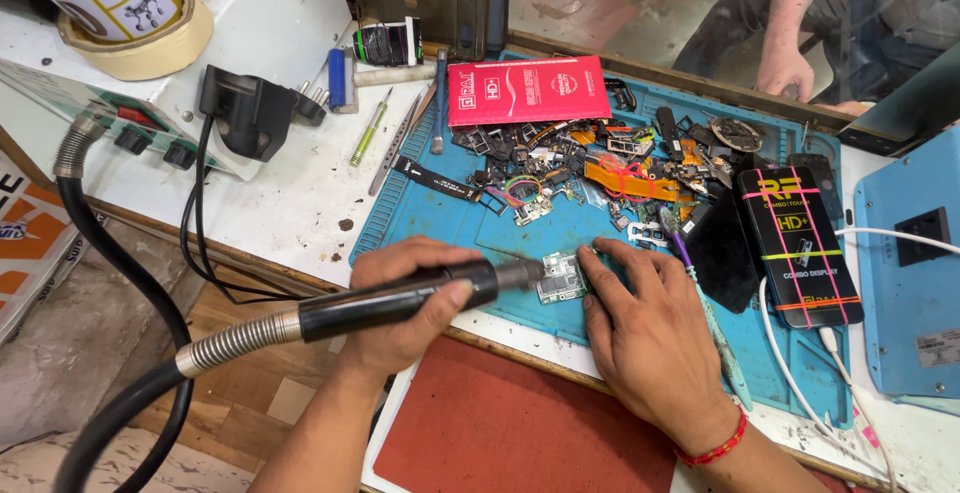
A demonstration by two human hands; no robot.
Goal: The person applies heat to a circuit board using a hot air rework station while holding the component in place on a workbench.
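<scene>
Hose [120,253] ran in from the left to 1 hot-air wand [400,298], left hand [405,303] wrapped tight around it, long axis pointing right, nozzle right at 1 small circuit board [562,278] on the blue mat [450,223]. Right hand [650,328] was nearer, fingers flat and slightly spread, pinning the board's right edge. 2 boxed screens sat behind.

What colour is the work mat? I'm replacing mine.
Blue work mat, clearest in the head view.

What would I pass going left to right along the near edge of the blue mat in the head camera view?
Left hand holding the black hot-air handpiece → small circuit board → right hand → black boxed phone display → white cable.
</scene>
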